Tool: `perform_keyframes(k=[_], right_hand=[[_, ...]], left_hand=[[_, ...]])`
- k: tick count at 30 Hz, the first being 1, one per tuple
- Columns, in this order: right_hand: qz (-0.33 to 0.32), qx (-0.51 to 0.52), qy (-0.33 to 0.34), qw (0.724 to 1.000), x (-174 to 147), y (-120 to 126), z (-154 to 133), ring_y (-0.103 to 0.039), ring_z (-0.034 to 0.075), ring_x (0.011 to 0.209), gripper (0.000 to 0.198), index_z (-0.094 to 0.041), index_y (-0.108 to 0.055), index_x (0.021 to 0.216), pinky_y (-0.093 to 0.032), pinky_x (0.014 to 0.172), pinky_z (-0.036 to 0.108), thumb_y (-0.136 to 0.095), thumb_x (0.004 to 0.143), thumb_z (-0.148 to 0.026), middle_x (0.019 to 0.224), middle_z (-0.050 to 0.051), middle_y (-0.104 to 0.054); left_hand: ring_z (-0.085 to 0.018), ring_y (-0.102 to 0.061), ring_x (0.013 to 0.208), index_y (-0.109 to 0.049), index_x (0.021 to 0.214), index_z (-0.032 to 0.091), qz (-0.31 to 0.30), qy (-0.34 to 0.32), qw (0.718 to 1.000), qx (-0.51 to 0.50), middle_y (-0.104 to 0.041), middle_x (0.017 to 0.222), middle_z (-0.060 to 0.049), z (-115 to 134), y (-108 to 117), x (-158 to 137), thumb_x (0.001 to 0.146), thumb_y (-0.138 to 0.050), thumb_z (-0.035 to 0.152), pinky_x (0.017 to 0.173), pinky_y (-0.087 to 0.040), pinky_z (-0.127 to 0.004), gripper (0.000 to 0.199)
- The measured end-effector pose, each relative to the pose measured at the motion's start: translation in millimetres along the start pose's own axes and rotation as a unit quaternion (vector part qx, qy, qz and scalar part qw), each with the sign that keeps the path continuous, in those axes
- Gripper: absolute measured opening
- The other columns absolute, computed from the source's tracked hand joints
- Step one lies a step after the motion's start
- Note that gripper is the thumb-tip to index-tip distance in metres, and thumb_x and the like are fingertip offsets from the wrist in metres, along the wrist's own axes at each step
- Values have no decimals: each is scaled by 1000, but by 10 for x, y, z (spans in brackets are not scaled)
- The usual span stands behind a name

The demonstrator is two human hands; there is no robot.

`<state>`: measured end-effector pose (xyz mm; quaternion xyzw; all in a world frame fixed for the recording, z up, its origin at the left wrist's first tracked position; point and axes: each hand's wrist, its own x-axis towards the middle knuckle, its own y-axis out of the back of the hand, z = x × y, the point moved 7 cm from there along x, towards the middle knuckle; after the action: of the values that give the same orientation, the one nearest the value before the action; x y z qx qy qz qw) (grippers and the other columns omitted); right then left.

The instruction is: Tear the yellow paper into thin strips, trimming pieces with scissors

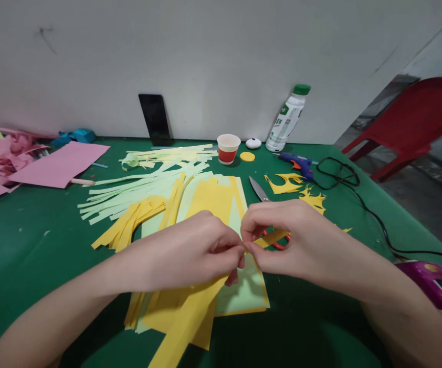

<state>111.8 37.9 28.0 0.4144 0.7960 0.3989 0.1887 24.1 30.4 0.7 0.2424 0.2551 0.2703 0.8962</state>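
Observation:
Between both hands runs a yellow paper strip (194, 319), its wide tail hanging toward the front edge of the view. My left hand (205, 250) pinches it, fingers closed. Close beside it, my right hand (282, 235) grips the strip's other part between thumb and fingertips, and a short piece shows within the curled fingers. Under the hands lie yellow paper pieces (209, 197) on pale green sheets (240, 296). Scissors (258, 189) with red handles rest behind my right hand, their handles partly hidden.
Pale green strips (117, 197) and a bundle of yellow strips (129, 222) lie left. Behind stand a phone (155, 120), a paper cup (227, 151) and a bottle (288, 120). A glue gun (295, 163) with a black cable (374, 214) and yellow scraps (313, 199) lie right; pink paper (62, 163) lies far left.

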Motion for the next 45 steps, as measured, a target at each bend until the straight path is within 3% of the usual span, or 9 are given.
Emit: perform_keyframes(k=[7, 13, 19, 27, 33, 36, 38, 41, 45], right_hand=[[-46, 45, -18, 998, -47, 56, 78, -44, 5, 53, 10, -19, -53, 59, -36, 49, 15, -51, 66, -13, 56, -7, -51], [-69, 53, -81, 993, -103, 175, 227, -41, 6, 48, 14, -18, -49, 56, -33, 42, 18, -51, 70, -20, 52, -5, -46], [-98, 82, -135, 983, -136, 239, 329, -50, 8, 43, 10, -18, -51, 57, -36, 40, 17, -52, 67, -15, 46, -5, -50], [-107, 105, -152, 977, -189, 325, 454, -55, 11, 43, 11, -20, -52, 60, -42, 41, 19, -54, 71, -21, 48, -2, -56], [-132, 73, -131, 980, -250, 402, 587, -53, 10, 44, 17, -20, -53, 61, -40, 41, 20, -54, 75, -30, 48, -1, -56], [-81, 25, -174, 981, -264, 513, 665, -52, 9, 45, 24, -19, -56, 65, -38, 42, 21, -47, 79, -37, 49, -1, -56], [18, -8, -174, 985, -238, 626, 609, -54, 11, 50, 25, -19, -60, 69, -40, 44, 23, -49, 78, -40, 55, 1, -61], [159, -23, -65, 985, -190, 654, 286, -61, 15, 70, 19, -20, -64, 75, -47, 60, 26, -56, 73, -38, 80, 4, -68], [105, -10, 18, 994, -85, 264, -38, -60, 11, 73, 10, -21, -62, 78, -46, 66, 22, -52, 79, -22, 82, -1, -67]], left_hand=[[-7, -59, 55, -64, 68, 14, -57, -9, 995, -78, -70, 70, 2, 12, -42, -19, 81, -40, 13, 44, -35, -13, 27], [-6, -64, 64, -68, 73, 17, -76, -8, 985, -158, -71, 69, 3, 4, 16, -42, 84, -41, 12, 55, -44, -9, 29], [-8, -65, 64, -70, 78, 19, -85, -3, 981, -173, -72, 71, 2, -26, 64, -77, 88, -41, 18, 60, -48, -13, 31], [-8, -66, 63, -70, 77, 20, -82, 6, 979, -184, -72, 71, 2, -31, 135, -138, 88, -42, 18, 63, -50, -13, 31], [-7, -65, 63, -70, 78, 22, -89, 5, 982, -165, -71, 71, 3, -62, 153, -169, 88, -40, 18, 65, -48, -12, 32], [-6, -64, 61, -70, 76, 22, -75, 8, 987, -141, -71, 70, 4, -77, 180, -180, 88, -41, 18, 65, -46, -12, 31], [-6, -63, 61, -70, 76, 22, -67, 8, 990, -126, -71, 71, 4, -83, 191, -172, 87, -41, 19, 64, -45, -13, 31], [-7, -62, 62, -69, 75, 21, -61, 14, 994, -94, -70, 71, 3, -96, 181, -138, 86, -40, 18, 58, -43, -13, 31], [-9, -60, 61, -68, 73, 19, -60, 19, 996, -56, -70, 70, 2, -119, 136, -94, 83, -40, 17, 52, -40, -15, 29]])
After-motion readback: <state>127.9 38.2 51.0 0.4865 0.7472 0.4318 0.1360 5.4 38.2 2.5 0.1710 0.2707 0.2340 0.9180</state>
